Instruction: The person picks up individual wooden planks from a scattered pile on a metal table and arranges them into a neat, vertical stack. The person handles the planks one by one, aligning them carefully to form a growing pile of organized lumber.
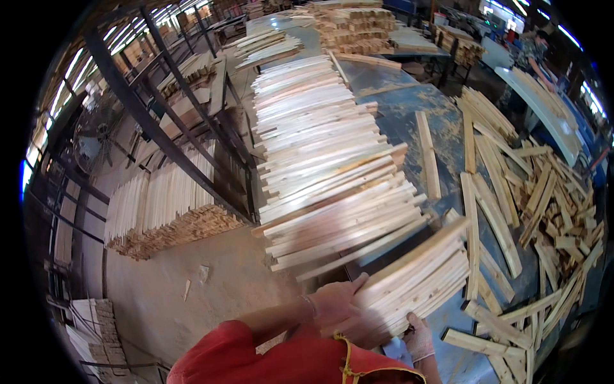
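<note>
Head: slats [417, 275] seemingly against left grip [334, 299].

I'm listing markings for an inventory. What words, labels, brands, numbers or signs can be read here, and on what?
No text can be read.
The wood strips between the hands and the long row of strips show no legible lettering.
The far background is too small and blurred to tell.

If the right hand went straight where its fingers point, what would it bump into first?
The stick bundle. The right hand seems to be touching its near side already, though exact contact is hard to judge.
</note>
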The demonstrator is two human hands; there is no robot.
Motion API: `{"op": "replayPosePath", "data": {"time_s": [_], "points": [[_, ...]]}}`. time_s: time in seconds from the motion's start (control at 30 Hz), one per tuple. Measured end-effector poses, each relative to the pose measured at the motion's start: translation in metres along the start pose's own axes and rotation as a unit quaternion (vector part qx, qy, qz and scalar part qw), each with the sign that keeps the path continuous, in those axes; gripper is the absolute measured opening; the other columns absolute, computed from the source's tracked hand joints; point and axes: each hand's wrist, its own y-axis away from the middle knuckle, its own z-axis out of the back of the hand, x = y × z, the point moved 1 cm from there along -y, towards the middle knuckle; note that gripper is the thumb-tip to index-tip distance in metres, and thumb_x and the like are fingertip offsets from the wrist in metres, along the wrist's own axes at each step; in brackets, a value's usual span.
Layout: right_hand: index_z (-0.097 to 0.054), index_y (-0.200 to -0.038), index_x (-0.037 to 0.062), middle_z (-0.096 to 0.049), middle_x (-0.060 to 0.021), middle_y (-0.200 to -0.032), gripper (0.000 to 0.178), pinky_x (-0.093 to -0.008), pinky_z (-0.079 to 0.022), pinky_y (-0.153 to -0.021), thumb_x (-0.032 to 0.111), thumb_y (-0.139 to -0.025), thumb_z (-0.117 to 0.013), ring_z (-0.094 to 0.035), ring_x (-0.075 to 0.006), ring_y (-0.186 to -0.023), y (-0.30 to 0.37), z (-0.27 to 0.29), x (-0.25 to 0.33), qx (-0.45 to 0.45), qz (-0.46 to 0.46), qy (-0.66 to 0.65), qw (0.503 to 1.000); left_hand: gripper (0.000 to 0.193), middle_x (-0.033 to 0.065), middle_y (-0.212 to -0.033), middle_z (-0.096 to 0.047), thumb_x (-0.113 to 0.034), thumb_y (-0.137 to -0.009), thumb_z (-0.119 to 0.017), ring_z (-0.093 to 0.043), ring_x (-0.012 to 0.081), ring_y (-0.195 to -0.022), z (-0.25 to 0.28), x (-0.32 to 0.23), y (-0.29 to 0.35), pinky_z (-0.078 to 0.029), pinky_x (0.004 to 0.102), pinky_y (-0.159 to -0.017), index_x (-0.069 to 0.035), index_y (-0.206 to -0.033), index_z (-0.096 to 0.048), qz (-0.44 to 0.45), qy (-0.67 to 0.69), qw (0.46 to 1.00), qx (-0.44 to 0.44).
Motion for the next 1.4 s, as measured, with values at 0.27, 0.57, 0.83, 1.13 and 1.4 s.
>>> {"op": "replayPosePath", "data": {"time_s": [0.27, 0.57, 0.83, 1.13, 1.4], "points": [[-0.061, -0.135, 0.0114, -0.069, -0.0026, -0.115, 0.049, -0.0469, -0.064, -0.090, 0.028, -0.094, -0.081, -0.069, -0.0228, -0.109, -0.047, -0.189, 0.070, 0.073, 0.100, -0.031, 0.992, 0.098, 0.0332, -0.128, -0.069, -0.034, -0.085, -0.074, -0.071, 0.0441, -0.114, 0.187, 0.038, 0.000, -0.056, 0.0458, -0.100, 0.000, -0.166, -0.032, -0.092, -0.014, 0.990, -0.108], [-0.055, -0.151, 0.0005, -0.066, -0.0130, -0.121, 0.061, -0.0427, -0.062, -0.098, 0.030, -0.102, -0.075, -0.067, -0.0251, -0.108, -0.204, -0.475, 0.124, 0.189, 0.085, 0.231, 0.951, 0.106, 0.0228, -0.137, -0.072, -0.036, -0.082, -0.088, -0.071, 0.0273, -0.118, 0.518, 0.181, -0.061, -0.056, 0.0415, -0.103, 0.002, -0.165, -0.036, 0.007, -0.052, 0.996, -0.075], [-0.035, -0.166, 0.0015, -0.028, -0.0289, -0.173, 0.085, -0.0440, -0.045, -0.127, 0.025, -0.098, -0.080, -0.037, -0.0458, -0.157, -0.300, -0.577, 0.081, 0.090, -0.174, -0.047, 0.980, 0.087, 0.0250, -0.130, -0.074, -0.069, -0.086, -0.074, -0.071, 0.0396, -0.120, 0.573, 0.307, -0.191, -0.056, 0.0481, -0.101, 0.003, -0.136, -0.068, 0.175, -0.298, 0.932, -0.108], [-0.058, -0.150, -0.0015, -0.073, -0.0129, -0.114, 0.064, -0.0365, -0.057, -0.092, 0.027, -0.095, -0.076, -0.068, -0.0255, -0.104, -0.255, -0.348, 0.219, -0.036, 0.263, 0.267, 0.927, 0.076, 0.0244, -0.160, -0.051, -0.040, -0.100, -0.074, -0.047, 0.0440, -0.149, 0.395, 0.248, -0.102, -0.040, 0.0592, -0.119, -0.003, -0.161, -0.047, -0.158, -0.352, 0.830, -0.402], [-0.060, -0.145, 0.0033, -0.070, -0.0253, -0.131, 0.067, -0.0480, -0.051, -0.110, 0.040, -0.090, -0.075, -0.067, -0.0397, -0.125, -0.164, -0.008, 0.226, -0.523, 0.085, 0.560, 0.637, 0.085, 0.0278, -0.154, -0.055, -0.034, -0.084, -0.088, -0.051, 0.0458, -0.143, 0.181, 0.108, -0.074, -0.041, 0.0541, -0.120, 0.000, -0.153, -0.054, -0.275, -0.251, 0.920, -0.122]]}}
